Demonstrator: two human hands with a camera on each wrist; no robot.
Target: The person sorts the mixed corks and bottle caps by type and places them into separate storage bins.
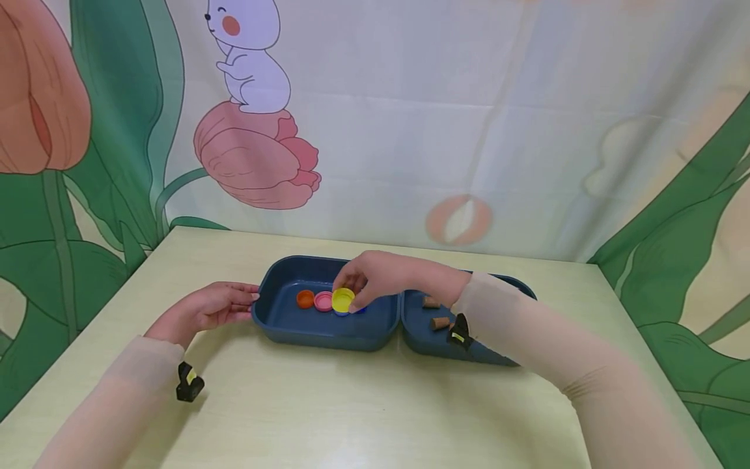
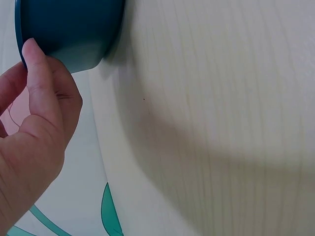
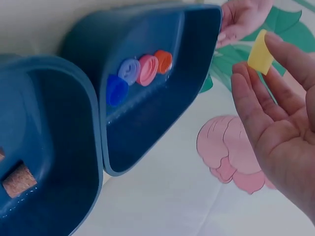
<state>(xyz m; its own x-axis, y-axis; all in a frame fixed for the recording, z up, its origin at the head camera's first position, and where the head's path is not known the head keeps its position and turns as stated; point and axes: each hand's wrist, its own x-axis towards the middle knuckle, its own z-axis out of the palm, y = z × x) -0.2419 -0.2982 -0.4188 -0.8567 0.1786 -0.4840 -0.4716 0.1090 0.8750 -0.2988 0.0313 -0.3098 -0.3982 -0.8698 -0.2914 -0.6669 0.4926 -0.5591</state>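
Above the left dark blue tub (image 1: 328, 340), my right hand (image 1: 383, 273) pinches a yellow bottle cap (image 1: 343, 299) between thumb and fingers. The right wrist view shows the yellow cap (image 3: 260, 53) held up clear of the tub. Inside that tub lie an orange cap (image 3: 164, 62), a pink cap (image 3: 147, 70), a light blue cap (image 3: 129, 72) and a dark blue cap (image 3: 117, 90) in a row. My left hand (image 1: 219, 305) grips the tub's left end, its thumb on the outer wall in the left wrist view and fingers at the rim.
A second dark blue tub (image 3: 93, 147) stands against the first on the right, with several corks (image 1: 439, 323) inside, partly covered by my right forearm. Both tubs are on a pale wooden table (image 1: 351, 404). A printed curtain (image 1: 410, 130) hangs behind.
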